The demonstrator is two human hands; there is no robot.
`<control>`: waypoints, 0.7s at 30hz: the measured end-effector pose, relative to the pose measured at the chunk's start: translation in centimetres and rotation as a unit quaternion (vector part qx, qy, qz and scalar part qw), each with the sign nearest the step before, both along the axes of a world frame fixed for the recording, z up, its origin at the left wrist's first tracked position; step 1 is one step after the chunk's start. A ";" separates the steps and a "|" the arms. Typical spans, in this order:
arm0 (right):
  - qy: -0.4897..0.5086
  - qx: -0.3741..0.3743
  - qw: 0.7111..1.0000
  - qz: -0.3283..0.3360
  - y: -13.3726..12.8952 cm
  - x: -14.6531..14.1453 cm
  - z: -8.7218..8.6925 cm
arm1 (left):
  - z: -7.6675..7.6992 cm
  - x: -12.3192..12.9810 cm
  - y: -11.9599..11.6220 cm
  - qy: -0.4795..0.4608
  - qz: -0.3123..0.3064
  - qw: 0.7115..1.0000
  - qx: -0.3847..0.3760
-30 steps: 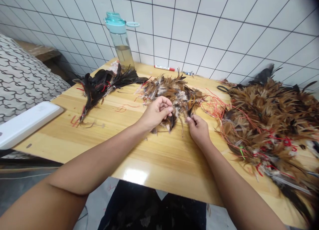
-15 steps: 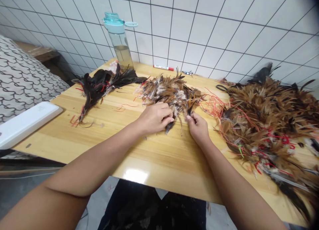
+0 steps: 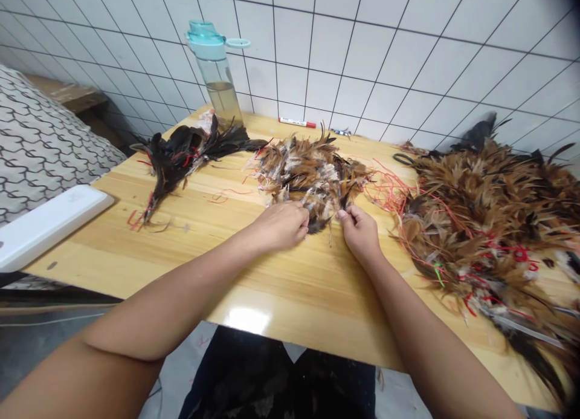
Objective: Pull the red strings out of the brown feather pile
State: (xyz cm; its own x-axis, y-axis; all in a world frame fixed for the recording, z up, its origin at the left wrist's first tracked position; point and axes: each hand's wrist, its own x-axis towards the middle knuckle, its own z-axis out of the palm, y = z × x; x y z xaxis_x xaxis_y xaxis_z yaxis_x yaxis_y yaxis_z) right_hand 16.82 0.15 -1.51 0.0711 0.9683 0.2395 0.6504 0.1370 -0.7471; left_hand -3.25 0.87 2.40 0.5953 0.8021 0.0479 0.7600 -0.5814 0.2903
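Note:
A pile of brown and white feathers (image 3: 312, 165) lies on the wooden table (image 3: 290, 286) in front of me. My left hand (image 3: 285, 224) is closed at the pile's near left edge, beside a dark feather tuft; its fingertips are turned away, so what they hold is hidden. At the near right edge, my right hand (image 3: 357, 227) pinches thin feather ends between thumb and forefinger. Orange-red strings (image 3: 389, 192) run from the pile's right side toward a larger heap of brown feathers (image 3: 489, 195).
Black feather bundles (image 3: 176, 153) lie at the left, behind a white box-like object (image 3: 54, 225). A bottle with a turquoise lid (image 3: 217, 74) stands at the back, near a red-capped marker (image 3: 296, 123). Black scissor-like loops (image 3: 403, 159) show beside the right heap.
My left hand has moved slightly toward me and to the left, its fingers curled further in. The near feathers have shifted. My right hand has stayed nearly still.

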 end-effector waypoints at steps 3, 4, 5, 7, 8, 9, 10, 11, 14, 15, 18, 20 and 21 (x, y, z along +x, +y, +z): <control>0.001 -0.001 1.000 0.001 0.0 0.0 0.0 | 0.1 -0.3 0.4 -0.107 0.018 0.994 -0.010; 0.002 -0.002 1.000 0.001 0.0 0.0 -0.1 | 0.2 -0.4 0.6 -0.153 0.033 0.987 -0.023; 0.002 -0.001 1.000 0.001 0.0 0.0 -0.1 | 0.3 -0.4 0.7 -0.198 0.049 0.978 -0.042; 0.006 -0.001 1.000 0.000 0.0 0.0 0.0 | 0.5 -0.3 0.8 -0.279 0.079 0.953 -0.092; 0.009 -0.001 1.000 -0.001 0.0 -0.1 0.0 | 0.6 -0.3 0.8 -0.317 0.089 0.937 -0.119; 0.013 -0.002 1.000 -0.002 0.0 -0.1 0.0 | 0.6 -0.2 0.8 -0.355 0.096 0.918 -0.147; 0.016 -0.003 1.000 -0.003 0.0 -0.1 0.0 | 0.6 0.0 0.8 -0.394 0.101 0.896 -0.177; 0.020 -0.004 1.000 -0.005 0.0 -0.1 0.0 | 0.6 0.1 0.8 -0.432 0.106 0.872 -0.207; 0.042 -0.006 0.999 -0.006 0.0 -0.2 0.0 | 0.3 0.4 0.9 -0.526 0.114 0.795 -0.281; 0.052 -0.006 0.999 -0.004 -0.1 -0.3 0.0 | 0.2 0.4 0.9 -0.547 0.113 0.776 -0.294; 0.080 -0.010 0.997 0.005 -0.2 -0.6 0.0 | 0.0 0.6 1.0 -0.576 0.110 0.749 -0.310; 0.100 -0.013 0.995 0.015 -0.5 -0.9 0.0 | 0.0 0.7 0.8 -0.577 0.118 0.747 -0.310; 0.111 -0.016 0.993 0.022 -0.6 -1.1 0.0 | 0.1 0.8 0.8 -0.574 0.122 0.748 -0.310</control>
